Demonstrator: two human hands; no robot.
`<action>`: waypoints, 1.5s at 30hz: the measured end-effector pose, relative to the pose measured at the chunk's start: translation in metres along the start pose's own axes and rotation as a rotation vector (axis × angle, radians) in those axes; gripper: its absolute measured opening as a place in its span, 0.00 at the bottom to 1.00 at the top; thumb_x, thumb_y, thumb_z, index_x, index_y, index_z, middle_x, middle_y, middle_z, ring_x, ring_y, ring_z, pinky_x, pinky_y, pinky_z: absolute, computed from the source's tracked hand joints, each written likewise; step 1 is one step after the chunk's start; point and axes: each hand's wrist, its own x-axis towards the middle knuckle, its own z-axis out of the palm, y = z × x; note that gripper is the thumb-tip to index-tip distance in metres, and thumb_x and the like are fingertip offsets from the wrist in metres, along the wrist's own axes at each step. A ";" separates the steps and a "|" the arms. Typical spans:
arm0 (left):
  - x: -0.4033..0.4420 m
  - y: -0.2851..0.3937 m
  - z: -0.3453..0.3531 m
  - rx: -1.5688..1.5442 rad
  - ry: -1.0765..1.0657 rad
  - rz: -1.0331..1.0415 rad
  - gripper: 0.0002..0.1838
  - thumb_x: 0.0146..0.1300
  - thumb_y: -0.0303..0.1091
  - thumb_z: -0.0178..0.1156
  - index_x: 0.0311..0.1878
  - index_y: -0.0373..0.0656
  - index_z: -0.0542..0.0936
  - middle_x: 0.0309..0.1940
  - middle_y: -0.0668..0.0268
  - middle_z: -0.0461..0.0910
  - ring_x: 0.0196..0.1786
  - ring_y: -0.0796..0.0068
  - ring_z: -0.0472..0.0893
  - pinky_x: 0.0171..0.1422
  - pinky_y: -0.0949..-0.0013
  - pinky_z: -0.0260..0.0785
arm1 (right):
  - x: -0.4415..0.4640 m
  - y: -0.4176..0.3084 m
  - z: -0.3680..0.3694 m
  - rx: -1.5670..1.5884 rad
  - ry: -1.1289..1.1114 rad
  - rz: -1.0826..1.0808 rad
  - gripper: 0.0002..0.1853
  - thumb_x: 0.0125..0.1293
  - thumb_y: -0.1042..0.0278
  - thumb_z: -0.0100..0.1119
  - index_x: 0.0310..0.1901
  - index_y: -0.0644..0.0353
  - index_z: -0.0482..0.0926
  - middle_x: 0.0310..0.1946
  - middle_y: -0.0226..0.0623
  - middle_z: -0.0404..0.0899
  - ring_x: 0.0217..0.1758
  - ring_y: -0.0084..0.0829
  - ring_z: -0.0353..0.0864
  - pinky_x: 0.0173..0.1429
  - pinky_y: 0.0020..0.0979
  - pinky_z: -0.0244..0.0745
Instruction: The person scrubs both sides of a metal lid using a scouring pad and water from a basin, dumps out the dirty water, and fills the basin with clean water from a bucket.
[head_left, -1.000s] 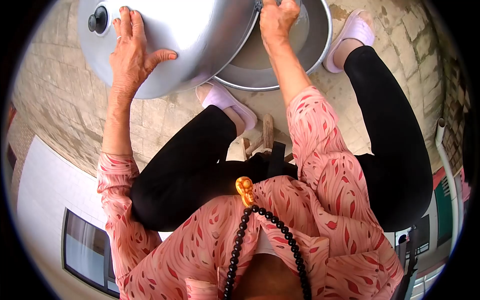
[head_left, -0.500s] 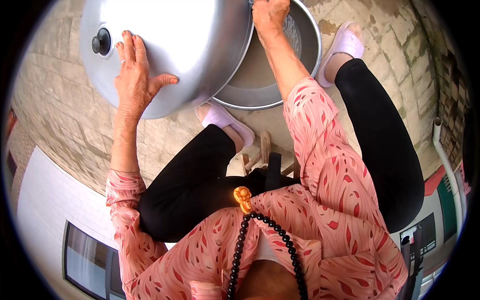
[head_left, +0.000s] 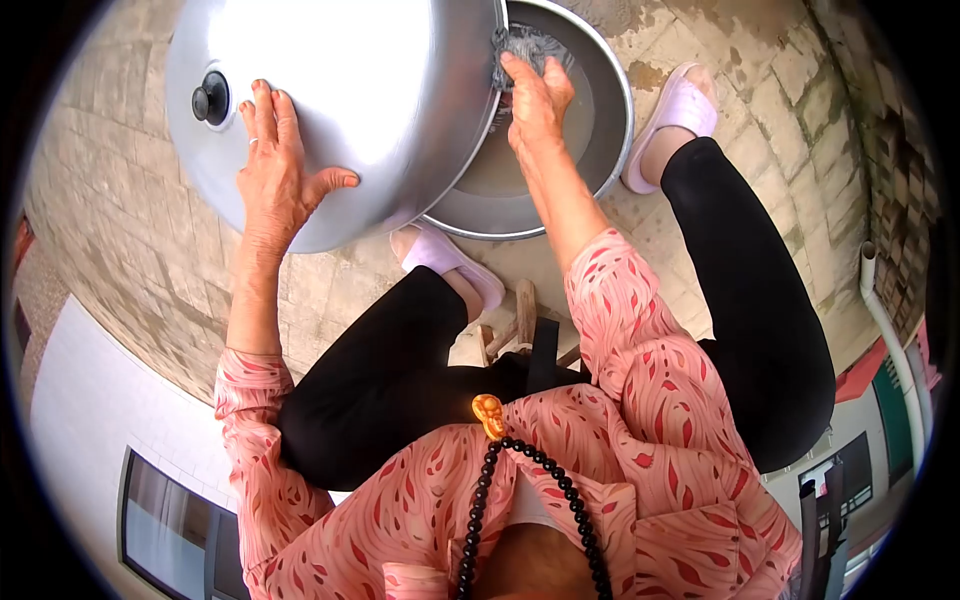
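A large silver domed lid (head_left: 370, 110) with a black knob (head_left: 211, 98) is tilted over the left part of a metal basin (head_left: 605, 120). My left hand (head_left: 275, 185) lies on the lid's outer face beside the knob, fingers spread. At the lid's right rim, my right hand (head_left: 540, 105) is closed round a grey, stringy scrubber (head_left: 498, 60), part of which shows beyond the fingers. Cloudy water (head_left: 500, 165) stands in the basin below that hand.
Both feet, in pale purple slippers (head_left: 690, 108), rest on stone paving (head_left: 780, 140) either side of the basin's near edge. A wooden stool (head_left: 525, 310) shows between the legs. A white pipe (head_left: 890, 310) stands at the right.
The lid and basin appear lower in view. My right hand has moved down along the lid's rim, and more of the grey scrubber shows. My left hand keeps its place on the lid.
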 end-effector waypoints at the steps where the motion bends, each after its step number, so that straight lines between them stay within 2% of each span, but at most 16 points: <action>1: 0.002 0.000 0.000 -0.013 -0.002 -0.020 0.70 0.27 0.71 0.65 0.71 0.34 0.54 0.75 0.47 0.47 0.75 0.42 0.52 0.59 0.49 0.71 | -0.006 0.004 -0.008 -0.037 -0.018 0.050 0.07 0.53 0.80 0.62 0.33 0.67 0.74 0.32 0.31 0.77 0.34 0.22 0.73 0.41 0.30 0.72; 5: -0.002 0.001 -0.001 -0.011 -0.061 -0.048 0.70 0.27 0.74 0.63 0.72 0.35 0.54 0.75 0.48 0.47 0.76 0.45 0.51 0.65 0.51 0.66 | 0.034 -0.007 0.014 -0.029 -0.065 0.059 0.07 0.54 0.80 0.62 0.30 0.67 0.71 0.30 0.30 0.75 0.32 0.21 0.71 0.39 0.29 0.71; 6: 0.001 0.000 -0.002 0.003 -0.058 -0.047 0.70 0.27 0.74 0.63 0.72 0.35 0.54 0.75 0.48 0.47 0.76 0.45 0.51 0.65 0.51 0.66 | 0.056 0.029 -0.010 -0.185 -0.169 -0.091 0.06 0.56 0.73 0.57 0.33 0.66 0.76 0.24 0.43 0.77 0.27 0.35 0.75 0.34 0.37 0.69; 7: 0.000 -0.004 0.003 0.010 0.010 0.022 0.70 0.26 0.70 0.67 0.72 0.35 0.54 0.75 0.47 0.47 0.75 0.42 0.51 0.57 0.48 0.73 | 0.064 0.033 -0.010 -0.215 -0.159 -0.083 0.05 0.57 0.74 0.55 0.34 0.65 0.77 0.24 0.43 0.77 0.27 0.33 0.75 0.34 0.37 0.68; 11: -0.001 -0.005 0.003 0.002 0.023 0.031 0.70 0.26 0.71 0.67 0.72 0.35 0.54 0.75 0.46 0.48 0.75 0.41 0.51 0.57 0.46 0.72 | 0.016 0.010 -0.001 -0.076 -0.058 -0.058 0.07 0.54 0.79 0.62 0.30 0.67 0.72 0.29 0.30 0.76 0.32 0.21 0.71 0.38 0.30 0.71; 15: -0.005 -0.007 0.007 -0.013 0.028 0.031 0.70 0.27 0.72 0.66 0.72 0.35 0.54 0.74 0.46 0.48 0.75 0.41 0.52 0.57 0.46 0.72 | -0.054 0.036 -0.046 -0.294 -0.013 0.019 0.08 0.56 0.75 0.62 0.34 0.67 0.74 0.29 0.32 0.76 0.33 0.23 0.72 0.40 0.30 0.71; 17: -0.003 -0.006 0.006 0.004 0.028 0.027 0.70 0.27 0.72 0.66 0.72 0.35 0.54 0.74 0.46 0.48 0.75 0.41 0.52 0.58 0.46 0.72 | -0.077 0.042 -0.050 -0.219 0.002 0.074 0.07 0.56 0.76 0.62 0.34 0.65 0.73 0.29 0.29 0.75 0.31 0.21 0.70 0.39 0.28 0.70; 19: -0.002 -0.004 0.004 0.025 -0.001 0.010 0.70 0.27 0.72 0.66 0.72 0.35 0.54 0.75 0.46 0.48 0.75 0.41 0.51 0.58 0.46 0.71 | -0.071 0.036 -0.043 -0.150 -0.001 0.120 0.06 0.57 0.78 0.61 0.33 0.63 0.73 0.27 0.27 0.73 0.29 0.18 0.69 0.36 0.25 0.68; 25: -0.001 -0.009 0.006 0.016 0.014 0.034 0.71 0.27 0.73 0.65 0.72 0.35 0.53 0.75 0.47 0.47 0.76 0.42 0.50 0.61 0.48 0.70 | 0.024 0.002 0.006 -0.170 -0.097 -0.130 0.08 0.52 0.75 0.64 0.31 0.67 0.75 0.25 0.30 0.75 0.29 0.22 0.71 0.36 0.29 0.69; 28: 0.000 0.001 -0.004 0.022 -0.038 -0.028 0.70 0.29 0.77 0.61 0.72 0.34 0.55 0.75 0.46 0.48 0.76 0.45 0.49 0.69 0.51 0.62 | 0.037 0.000 0.011 -0.250 -0.098 -0.074 0.07 0.52 0.76 0.65 0.31 0.67 0.77 0.26 0.29 0.76 0.29 0.20 0.71 0.33 0.28 0.68; 29: -0.001 0.000 -0.006 0.031 0.029 0.028 0.64 0.37 0.71 0.67 0.71 0.34 0.57 0.72 0.45 0.53 0.73 0.47 0.58 0.65 0.50 0.67 | 0.040 0.002 0.007 -0.219 -0.114 0.010 0.06 0.53 0.77 0.65 0.30 0.67 0.77 0.26 0.29 0.76 0.29 0.19 0.71 0.33 0.28 0.68; 32: 0.002 -0.027 -0.004 -0.805 0.220 -0.322 0.59 0.42 0.61 0.74 0.70 0.33 0.58 0.66 0.45 0.60 0.67 0.54 0.68 0.57 0.50 0.74 | 0.041 -0.010 0.006 -0.151 -0.166 0.153 0.04 0.54 0.78 0.64 0.30 0.67 0.77 0.25 0.27 0.76 0.28 0.19 0.70 0.32 0.27 0.68; 36: 0.006 -0.070 0.009 -0.987 0.421 -0.693 0.45 0.48 0.46 0.76 0.64 0.31 0.66 0.57 0.48 0.69 0.58 0.62 0.75 0.48 0.64 0.81 | 0.039 -0.003 0.000 -0.226 -0.205 0.108 0.03 0.55 0.78 0.62 0.30 0.66 0.78 0.27 0.27 0.77 0.29 0.19 0.70 0.34 0.27 0.69; 37: 0.011 -0.077 0.011 -1.015 0.450 -0.743 0.40 0.49 0.45 0.76 0.60 0.31 0.70 0.48 0.52 0.75 0.48 0.67 0.79 0.39 0.69 0.79 | 0.034 -0.002 -0.001 -0.230 -0.206 0.085 0.03 0.56 0.78 0.62 0.31 0.66 0.78 0.27 0.27 0.77 0.30 0.19 0.70 0.35 0.27 0.69; 41: 0.040 -0.108 0.007 -1.134 0.309 -0.777 0.37 0.47 0.41 0.78 0.55 0.31 0.72 0.34 0.63 0.77 0.34 0.75 0.78 0.34 0.72 0.76 | 0.016 0.011 -0.008 -0.212 -0.187 0.040 0.05 0.57 0.76 0.60 0.34 0.66 0.78 0.27 0.26 0.77 0.29 0.19 0.71 0.36 0.26 0.69; 45: 0.041 -0.113 0.007 -1.097 0.351 -0.720 0.26 0.48 0.35 0.77 0.46 0.33 0.77 0.33 0.64 0.76 0.31 0.76 0.77 0.31 0.75 0.75 | -0.011 0.011 -0.018 -0.324 -0.162 0.053 0.08 0.58 0.75 0.58 0.39 0.68 0.78 0.28 0.29 0.78 0.31 0.21 0.73 0.39 0.27 0.71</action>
